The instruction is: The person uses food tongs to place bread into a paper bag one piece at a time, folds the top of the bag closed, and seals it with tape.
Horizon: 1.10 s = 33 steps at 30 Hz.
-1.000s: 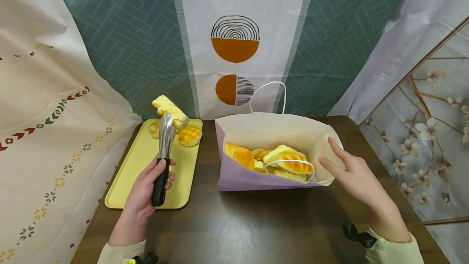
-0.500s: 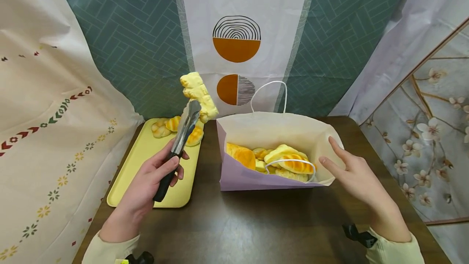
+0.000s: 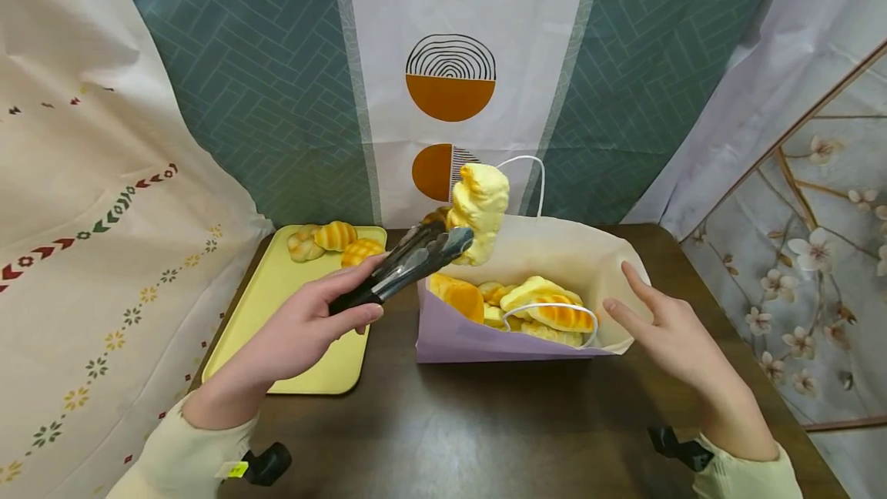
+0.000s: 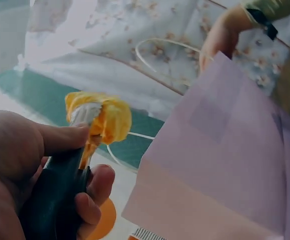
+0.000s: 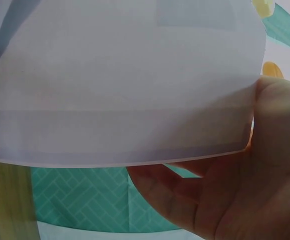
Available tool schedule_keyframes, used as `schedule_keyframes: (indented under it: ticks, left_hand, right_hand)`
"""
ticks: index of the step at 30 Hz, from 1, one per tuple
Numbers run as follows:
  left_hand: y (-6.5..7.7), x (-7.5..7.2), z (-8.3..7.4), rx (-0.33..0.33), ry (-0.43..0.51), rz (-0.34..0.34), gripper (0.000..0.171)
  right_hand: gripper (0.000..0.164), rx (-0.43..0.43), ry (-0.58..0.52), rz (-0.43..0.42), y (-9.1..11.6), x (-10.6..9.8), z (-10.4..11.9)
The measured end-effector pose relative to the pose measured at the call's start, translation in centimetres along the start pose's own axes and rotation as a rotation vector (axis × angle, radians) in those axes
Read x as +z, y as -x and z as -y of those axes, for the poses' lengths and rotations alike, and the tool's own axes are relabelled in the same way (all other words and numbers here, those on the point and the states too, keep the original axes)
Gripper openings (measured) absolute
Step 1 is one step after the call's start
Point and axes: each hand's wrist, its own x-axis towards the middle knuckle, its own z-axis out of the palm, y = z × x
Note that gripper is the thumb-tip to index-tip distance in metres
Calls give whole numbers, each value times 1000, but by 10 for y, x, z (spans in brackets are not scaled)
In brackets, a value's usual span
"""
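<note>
My left hand [image 3: 315,326] grips black-handled metal tongs [image 3: 419,264] in the head view. A pale yellow, lumpy piece of bread [image 3: 478,214] is caught at their tips, above the left part of a lilac paper bag [image 3: 499,349]. Several breads [image 3: 547,310] lie inside the bag, whose mouth stands wide. My right hand [image 3: 682,333] reaches over the bag's right edge, thumb and index finger extended against the pale inner wall. In the left wrist view the held bread [image 4: 116,120] is beside the bag's outside. Paper hides part of the right fingers in the right wrist view.
A yellow tray [image 3: 277,322] stands left of the bag, with a few small breads [image 3: 336,237] at its far end. White loop handles [image 3: 540,183] rise behind and droop over the bag's front. Patterned cloths hang around the dark wooden table [image 3: 485,430].
My left hand has carried the tongs and bread rightward from over the tray to above the bag, turning the tongs to point right. The right hand and the bag have stayed almost still.
</note>
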Motion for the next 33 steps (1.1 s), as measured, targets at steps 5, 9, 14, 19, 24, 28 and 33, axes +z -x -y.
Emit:
schedule_keyframes:
  ticks: [5, 9, 14, 19, 24, 28, 33]
  left_hand:
    - [-10, 1, -8, 87, -178, 16, 64]
    - [-13, 3, -17, 135, -405, -42, 66]
    - [-16, 8, -25, 222, -680, -123, 69]
    - [-21, 10, -28, 290, -818, -138, 70]
    - [-26, 10, -29, 306, -905, -111, 68]
    - [-28, 10, -31, 307, -948, -100, 68]
    - [-29, 10, -30, 299, -939, -70, 72]
  right_hand:
    - [74, 3, 1, -5, -1, 1, 1]
    - [74, -2, 0, -8, -2, 0, 1]
    - [74, 0, -10, 9, -1, 1, 0]
    - [75, 10, -17, 16, 2, 3, 0]
    - [75, 5, -7, 7, 3, 4, 1]
    - [75, 5, 1, -1, 2, 4, 1]
    - [76, 9, 3, -3, 0, 3, 2]
